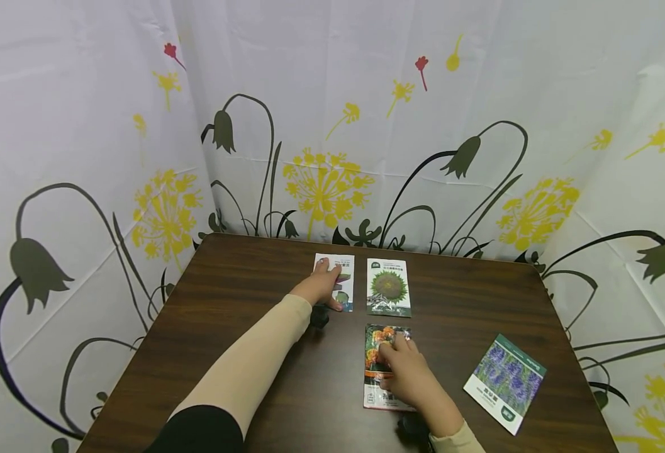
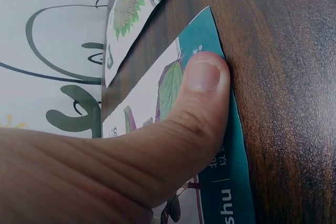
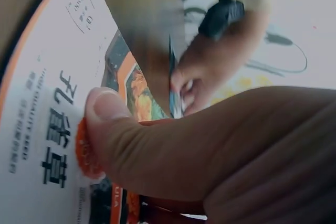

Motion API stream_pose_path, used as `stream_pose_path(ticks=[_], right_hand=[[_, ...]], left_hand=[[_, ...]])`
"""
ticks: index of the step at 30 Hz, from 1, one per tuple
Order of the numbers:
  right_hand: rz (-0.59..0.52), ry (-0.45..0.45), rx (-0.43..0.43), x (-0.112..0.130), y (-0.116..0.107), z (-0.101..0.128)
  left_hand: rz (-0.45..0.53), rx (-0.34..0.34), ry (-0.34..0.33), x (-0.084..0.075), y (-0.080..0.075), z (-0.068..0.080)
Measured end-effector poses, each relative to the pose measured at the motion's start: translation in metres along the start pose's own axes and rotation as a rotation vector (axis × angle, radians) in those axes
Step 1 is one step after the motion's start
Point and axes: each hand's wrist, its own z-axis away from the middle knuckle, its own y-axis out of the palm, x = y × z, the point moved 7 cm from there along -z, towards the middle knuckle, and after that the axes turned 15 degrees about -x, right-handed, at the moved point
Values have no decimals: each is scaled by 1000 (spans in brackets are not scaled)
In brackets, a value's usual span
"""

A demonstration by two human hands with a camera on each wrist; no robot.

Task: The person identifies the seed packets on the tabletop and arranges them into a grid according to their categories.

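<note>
My left hand lies flat on a white and teal seed packet at the far middle of the brown table. In the left wrist view its thumb presses the packet's teal edge. My right hand rests on an orange-flower seed packet nearer to me, and its thumb presses down on the white printed part. A sunflower packet lies between the two, just right of the left hand, untouched.
A lavender seed packet lies tilted near the table's right front edge. Flower-printed white curtains close in the table at the back and both sides. The sunflower packet also shows beyond the left thumb.
</note>
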Motion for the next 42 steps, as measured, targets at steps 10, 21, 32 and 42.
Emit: stream_pose_path(ticks=[10, 21, 32, 42], right_hand=[[3, -121, -12, 36, 23, -7], [-84, -145, -90, 63, 47, -14], [-255, -189, -37, 64, 55, -11], [-515, -201, 136, 57, 55, -10]], left_hand=[[41, 10, -13, 2, 1, 0], [20, -1, -9, 2, 0, 1], [58, 0, -25, 1, 0, 0], [36, 6, -17, 0, -1, 2]])
